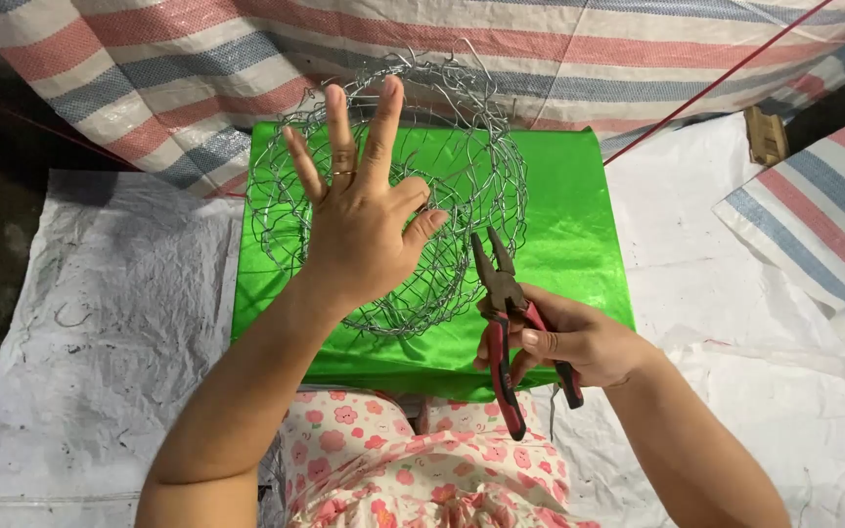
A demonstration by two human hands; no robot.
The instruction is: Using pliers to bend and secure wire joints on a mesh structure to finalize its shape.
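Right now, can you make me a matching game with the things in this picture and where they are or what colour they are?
Things:
1. wire mesh basket
2. pliers
3. shiny cloth
4. ring

Clues:
A. green
B. on a finger of the left hand
C. held in the right hand, red handles
D. silver-grey, standing on the cloth

Pairs: 1-D, 2-C, 3-A, 4-B
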